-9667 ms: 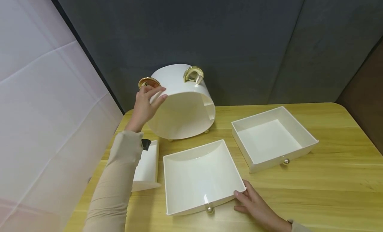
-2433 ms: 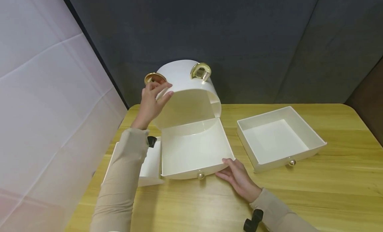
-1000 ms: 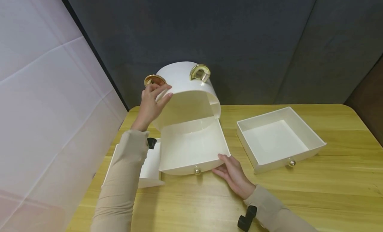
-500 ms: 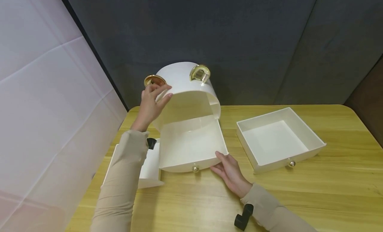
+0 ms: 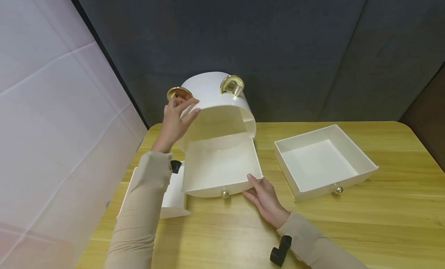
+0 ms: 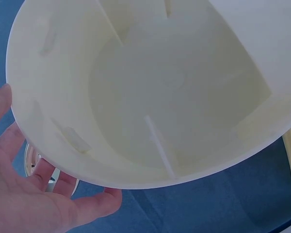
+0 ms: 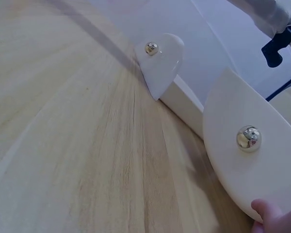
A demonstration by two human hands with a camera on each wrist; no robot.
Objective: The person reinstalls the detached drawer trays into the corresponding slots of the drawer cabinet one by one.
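A white round cabinet shell (image 5: 215,101) with two gold ring handles stands at the back of the wooden table (image 5: 382,226). My left hand (image 5: 179,112) rests flat against its left outer rim, fingers spread; in the left wrist view the hand (image 6: 29,204) cups the shell (image 6: 160,97) from outside. A white drawer (image 5: 222,164) with a gold knob (image 5: 225,193) sits partly inside the shell's lower opening. My right hand (image 5: 260,190) presses straight fingers on the drawer's front right corner. One fingertip (image 7: 264,211) touches the curved drawer front (image 7: 242,165).
A second, square white drawer (image 5: 323,161) with a gold knob lies on the table to the right. A small narrow drawer (image 5: 174,197) lies at the left, half hidden by my left sleeve; its front (image 7: 160,63) shows in the right wrist view. A dark fabric wall stands behind.
The drawer has slid further back into the shell, with my right hand following its front corner. My left hand has stayed on the shell's rim.
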